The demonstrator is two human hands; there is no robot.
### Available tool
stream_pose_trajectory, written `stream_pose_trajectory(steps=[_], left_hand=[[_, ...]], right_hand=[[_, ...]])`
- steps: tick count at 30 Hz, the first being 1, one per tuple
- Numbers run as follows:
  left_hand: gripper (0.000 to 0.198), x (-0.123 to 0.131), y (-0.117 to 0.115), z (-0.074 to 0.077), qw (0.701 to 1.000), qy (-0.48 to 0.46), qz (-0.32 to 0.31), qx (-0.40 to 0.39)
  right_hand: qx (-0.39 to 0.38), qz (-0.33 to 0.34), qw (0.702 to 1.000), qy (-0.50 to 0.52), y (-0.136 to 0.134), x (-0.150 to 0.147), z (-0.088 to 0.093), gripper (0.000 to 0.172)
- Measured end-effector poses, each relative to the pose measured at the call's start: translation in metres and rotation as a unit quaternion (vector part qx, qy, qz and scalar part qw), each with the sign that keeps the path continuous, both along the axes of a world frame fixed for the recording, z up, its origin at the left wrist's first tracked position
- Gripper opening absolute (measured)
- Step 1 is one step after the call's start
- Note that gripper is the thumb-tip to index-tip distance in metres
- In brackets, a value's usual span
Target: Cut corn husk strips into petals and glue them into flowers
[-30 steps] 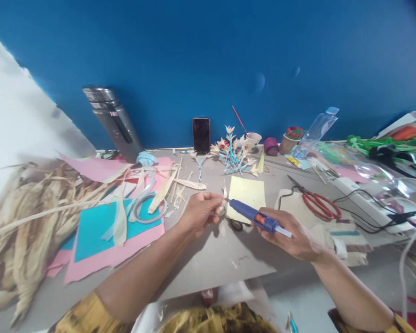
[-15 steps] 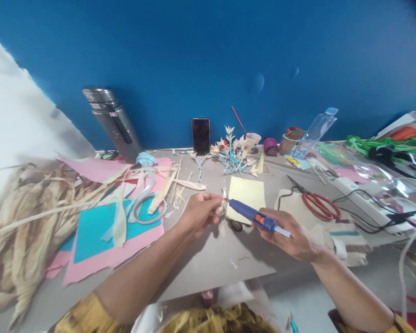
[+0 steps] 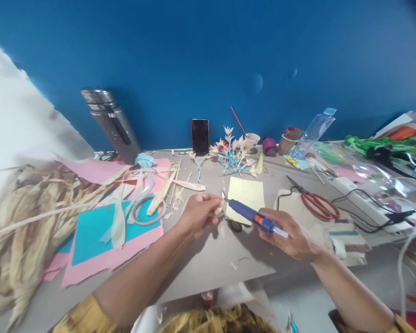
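My right hand (image 3: 289, 236) is wrapped round a blue glue gun (image 3: 246, 211), a clear glue stick poking from its back end. The gun's nozzle points left, right at the fingertips of my left hand (image 3: 199, 215). Between those pinched fingers is a small pale piece of husk (image 3: 223, 195), mostly hidden by the fingers. Just right of it, under the gun, lies a yellow paper square (image 3: 249, 189). Behind both hands stands a small blue-stemmed plant model with pale husk flowers (image 3: 230, 152), and a twisted blue stem (image 3: 199, 171) lies to its left.
Dried corn husks (image 3: 27, 231) and blue and pink sheets (image 3: 93, 236) cover the left. A flask (image 3: 113, 125), a phone (image 3: 200, 136) and a plastic bottle (image 3: 314, 134) stand along the wall. To the right are red-handled scissors (image 3: 321, 206) and a power strip (image 3: 364, 201) with cables.
Both hands keep almost the same place, the nozzle still at the left fingertips. The small pale piece appears slightly turned; the whole view has shifted a little.
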State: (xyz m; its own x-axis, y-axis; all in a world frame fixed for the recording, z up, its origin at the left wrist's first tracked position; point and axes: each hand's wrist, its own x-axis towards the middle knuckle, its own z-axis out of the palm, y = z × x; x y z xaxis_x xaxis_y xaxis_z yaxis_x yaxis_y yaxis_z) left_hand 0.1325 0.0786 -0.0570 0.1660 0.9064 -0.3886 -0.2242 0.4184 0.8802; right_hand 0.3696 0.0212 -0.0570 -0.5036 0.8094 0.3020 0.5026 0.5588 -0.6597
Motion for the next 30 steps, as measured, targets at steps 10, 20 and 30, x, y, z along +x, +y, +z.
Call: stream_pose_trajectory(steps=[10, 20, 30], left_hand=[[0.015, -0.003, 0.001, 0.008, 0.996, -0.091, 0.015, -0.013], [0.021, -0.038, 0.009, 0.033, 0.993, -0.092, 0.036, 0.063], [0.023, -0.056, 0.012, 0.008, 0.995, -0.059, 0.042, 0.066]], right_hand=[[0.026, -0.028, 0.997, -0.067, -0.003, 0.008, -0.001, 0.017], [0.056, -0.198, 0.928, -0.311, -0.001, 0.037, -0.018, 0.036], [0.138, -0.105, 0.961, -0.215, -0.008, -0.019, 0.0, 0.019]])
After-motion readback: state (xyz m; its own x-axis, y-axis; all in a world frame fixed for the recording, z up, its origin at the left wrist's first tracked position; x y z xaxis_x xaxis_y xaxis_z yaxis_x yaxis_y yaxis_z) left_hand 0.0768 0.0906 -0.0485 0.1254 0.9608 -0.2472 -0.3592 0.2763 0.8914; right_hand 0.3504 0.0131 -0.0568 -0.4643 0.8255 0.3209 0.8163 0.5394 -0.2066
